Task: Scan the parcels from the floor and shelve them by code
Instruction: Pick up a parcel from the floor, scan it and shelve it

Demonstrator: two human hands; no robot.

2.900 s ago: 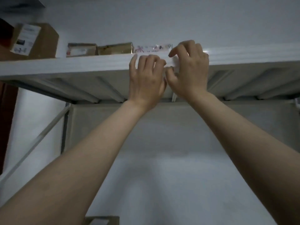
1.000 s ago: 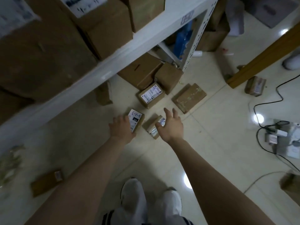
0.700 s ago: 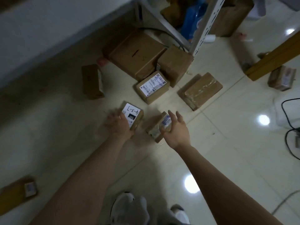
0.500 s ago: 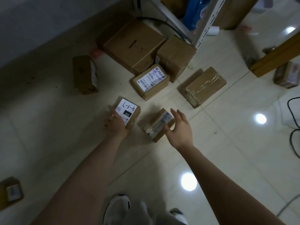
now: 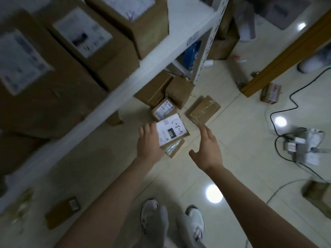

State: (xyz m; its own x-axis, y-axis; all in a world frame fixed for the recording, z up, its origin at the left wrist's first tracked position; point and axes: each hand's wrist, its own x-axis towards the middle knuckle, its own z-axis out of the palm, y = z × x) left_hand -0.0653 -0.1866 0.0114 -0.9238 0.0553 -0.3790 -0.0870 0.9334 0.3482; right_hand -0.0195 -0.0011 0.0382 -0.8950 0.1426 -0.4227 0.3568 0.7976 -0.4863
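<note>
My left hand (image 5: 149, 142) grips a small cardboard parcel (image 5: 172, 130) with a white label and a handwritten code, lifted off the floor. Under it on the tiles lies another small taped parcel (image 5: 174, 148). My right hand (image 5: 208, 147) hovers to the right of both with fingers spread and holds nothing. More parcels lie on the floor beyond: a labelled one (image 5: 163, 109) and a taped brown one (image 5: 203, 110). The white shelf (image 5: 107, 99) at the left carries several large labelled boxes (image 5: 86, 43).
Larger boxes (image 5: 167, 88) sit under the shelf by its perforated upright (image 5: 206, 47). A wooden door frame (image 5: 286, 52) runs at the right, with a parcel (image 5: 270, 93) near its foot. Cables and a power strip (image 5: 302, 145) lie at the right. A small box (image 5: 61, 212) lies at lower left.
My left hand has taken hold of the labelled parcel and lifted it off the floor. The view has risen, bringing the shelf back in. My right hand has drawn away from the taped parcel.
</note>
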